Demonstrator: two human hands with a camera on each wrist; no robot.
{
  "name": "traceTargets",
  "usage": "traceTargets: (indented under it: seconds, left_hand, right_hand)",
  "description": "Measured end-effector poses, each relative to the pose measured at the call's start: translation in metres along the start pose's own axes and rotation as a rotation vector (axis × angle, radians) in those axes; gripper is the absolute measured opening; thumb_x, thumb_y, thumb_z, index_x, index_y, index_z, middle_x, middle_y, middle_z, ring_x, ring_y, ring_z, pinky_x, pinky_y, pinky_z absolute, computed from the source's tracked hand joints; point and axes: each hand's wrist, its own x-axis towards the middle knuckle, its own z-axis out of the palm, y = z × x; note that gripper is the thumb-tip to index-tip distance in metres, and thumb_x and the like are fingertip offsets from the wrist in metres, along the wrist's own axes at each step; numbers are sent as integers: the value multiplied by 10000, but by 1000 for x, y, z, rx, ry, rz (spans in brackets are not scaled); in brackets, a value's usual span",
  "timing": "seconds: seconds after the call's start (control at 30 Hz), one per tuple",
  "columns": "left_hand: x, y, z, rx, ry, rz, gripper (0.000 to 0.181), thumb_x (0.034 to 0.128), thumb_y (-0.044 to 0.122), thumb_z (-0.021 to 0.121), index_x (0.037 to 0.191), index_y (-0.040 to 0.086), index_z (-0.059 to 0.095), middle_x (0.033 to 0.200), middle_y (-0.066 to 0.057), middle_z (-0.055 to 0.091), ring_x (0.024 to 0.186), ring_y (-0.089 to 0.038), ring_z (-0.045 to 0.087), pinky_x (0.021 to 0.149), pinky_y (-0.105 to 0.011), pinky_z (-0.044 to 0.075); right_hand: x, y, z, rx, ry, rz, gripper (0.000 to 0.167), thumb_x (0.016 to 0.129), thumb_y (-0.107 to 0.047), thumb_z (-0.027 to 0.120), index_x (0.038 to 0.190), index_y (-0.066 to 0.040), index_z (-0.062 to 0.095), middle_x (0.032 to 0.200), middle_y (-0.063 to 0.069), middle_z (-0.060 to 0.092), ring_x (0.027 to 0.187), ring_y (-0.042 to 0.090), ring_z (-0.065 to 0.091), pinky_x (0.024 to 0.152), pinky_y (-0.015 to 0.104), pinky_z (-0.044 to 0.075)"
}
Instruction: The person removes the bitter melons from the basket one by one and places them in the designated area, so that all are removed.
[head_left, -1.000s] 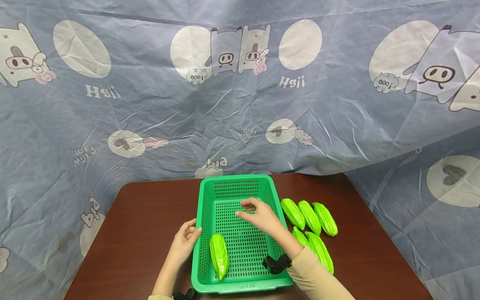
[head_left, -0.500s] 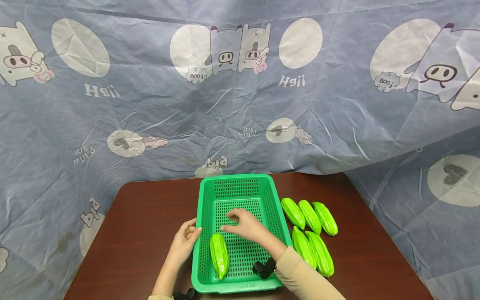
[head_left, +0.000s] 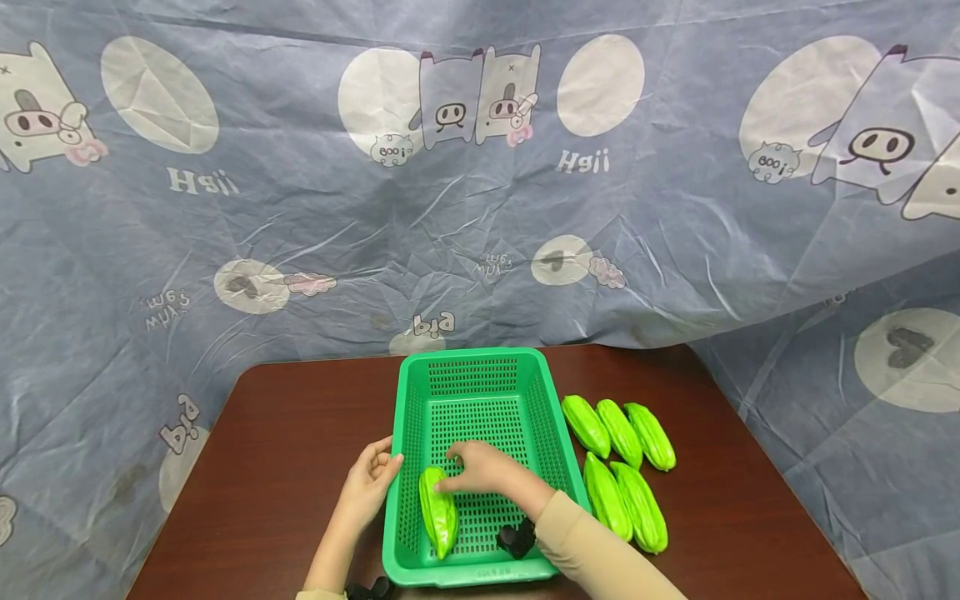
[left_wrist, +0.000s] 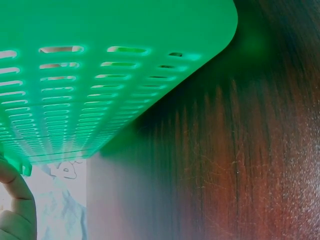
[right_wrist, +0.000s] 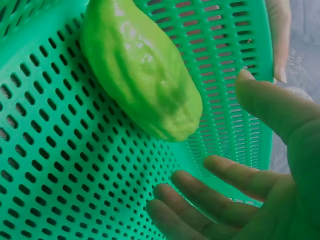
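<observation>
A bright green ribbed bitter melon (head_left: pixel 438 512) lies lengthwise near the left wall inside the green plastic basket (head_left: pixel 491 573). Over it reaches my right hand (head_left: pixel 483 468), thumb and fingers spread apart. In the right wrist view, a gap shows between the right hand (right_wrist: pixel 240 190) and the bitter melon (right_wrist: pixel 142 70). My left hand (head_left: pixel 367 477) grips the basket's left rim, thumb on top and fingers outside. The left wrist view shows the basket's slotted outer wall (left_wrist: pixel 125 25), with part of the left hand (left_wrist: pixel 17 205) at the lower left corner.
Several more bitter melons (head_left: pixel 620 433) lie in two rows on the dark wood table (head_left: pixel 300 450), right of the basket. A blue-grey cloth (head_left: pixel 337 208) printed with cartoon pigs hangs behind the table and along its sides.
My right hand has moved left and toward me inside the basket, from its middle to the far end of the bitter melon. The left hand has stayed on the rim.
</observation>
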Motion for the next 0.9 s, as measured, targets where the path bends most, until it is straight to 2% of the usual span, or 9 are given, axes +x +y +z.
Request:
traceTargets:
  seconds: [0.33,0.67,0.9]
  left_hand:
    - [-1,1,0,8,-10,-7,519,991,214,610,1429,-10,444,967,-132,623,763,-55,570,701,-228,463]
    - [-2,2,0,7,-10,-5,521,990,217,613,1429,-8,447,954,-120,617,751,-46,562,702,-226,455]
    - [-1,2,1,5,-7,-4,515,989,208,614,1423,-17,451,964,-134,626,763,-50,575,708,-224,466]
  right_hand:
    - [4,-4,10,-75,-43,39,624,833,-448,756,1270,-21,626,1193,128,683,1127,259,634,938,389,512]
    - [7,-8,18,-146,-72,81,677,805,-464,782,1300,-37,605,1142,109,697,1076,230,650,929,377,519]
    - [8,-8,20,-149,-84,91,662,809,-448,784,1292,-34,599,1104,101,689,1032,205,646,906,363,521]
